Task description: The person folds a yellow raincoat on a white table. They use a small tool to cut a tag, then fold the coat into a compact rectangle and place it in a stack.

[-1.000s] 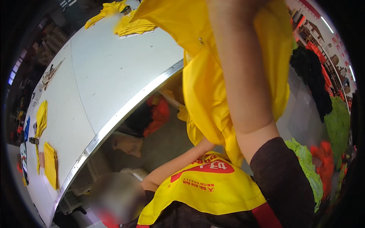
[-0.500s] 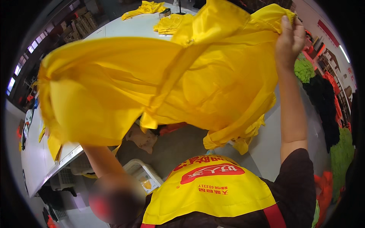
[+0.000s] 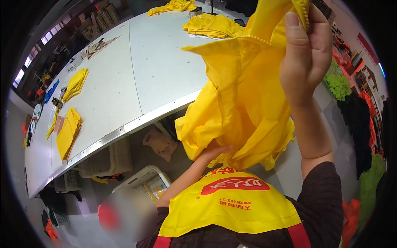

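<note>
Fingers of the right hand pinch the top edge of a yellow garment, which hangs below them. The left hand presses its underside, fingers half hidden. Beyond lies the grey tabletop with folded yellow garments.

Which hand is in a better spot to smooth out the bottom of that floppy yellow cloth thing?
Probably the left hand: it sits under the hanging yellow fabric garment, touching its lower folds. The right hand is raised, its grip pinching the top edge.
</note>
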Tool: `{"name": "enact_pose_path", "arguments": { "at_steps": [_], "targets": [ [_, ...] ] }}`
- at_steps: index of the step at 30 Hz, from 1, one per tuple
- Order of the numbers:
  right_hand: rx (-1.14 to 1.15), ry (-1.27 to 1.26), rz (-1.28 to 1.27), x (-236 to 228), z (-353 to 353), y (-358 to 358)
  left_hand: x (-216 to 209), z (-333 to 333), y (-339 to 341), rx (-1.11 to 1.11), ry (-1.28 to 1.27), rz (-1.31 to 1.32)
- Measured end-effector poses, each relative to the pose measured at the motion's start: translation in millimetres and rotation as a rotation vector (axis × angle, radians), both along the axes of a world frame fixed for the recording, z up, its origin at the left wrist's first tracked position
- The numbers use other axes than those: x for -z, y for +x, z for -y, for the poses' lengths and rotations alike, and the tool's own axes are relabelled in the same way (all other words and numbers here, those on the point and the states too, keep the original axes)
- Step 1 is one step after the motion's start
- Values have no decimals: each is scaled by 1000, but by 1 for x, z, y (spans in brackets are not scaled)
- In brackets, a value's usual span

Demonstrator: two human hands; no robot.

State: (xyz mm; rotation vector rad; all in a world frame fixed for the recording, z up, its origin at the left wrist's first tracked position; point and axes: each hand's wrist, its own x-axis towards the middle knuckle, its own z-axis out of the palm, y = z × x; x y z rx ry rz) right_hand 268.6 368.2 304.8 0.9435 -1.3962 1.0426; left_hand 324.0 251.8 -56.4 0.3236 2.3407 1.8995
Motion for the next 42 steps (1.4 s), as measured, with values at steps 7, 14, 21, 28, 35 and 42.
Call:
{"name": "enact_pose_path", "arguments": {
  "at_steps": [7,14,21,28,35,42],
  "targets": [
    [-123,103,-114,-4,5,10,14,-56,-29,-411,121,-108],
    [387,0,-268,22,-90,6,14,37,1,-440,88,-11],
    [414,-382,-107,69,-192,53,-30,172,52,-484,-57,67],
    [471,-503,-47,102,-229,15,-133,289,10,-755,-308,-197],
    [467,-511,-43,100,-225,-165,-268,383,-109,-989,-571,-512],
    [301,-277,-64,41,-95,-439,-380,464,-244,-1143,-864,-710]
  ]
}}
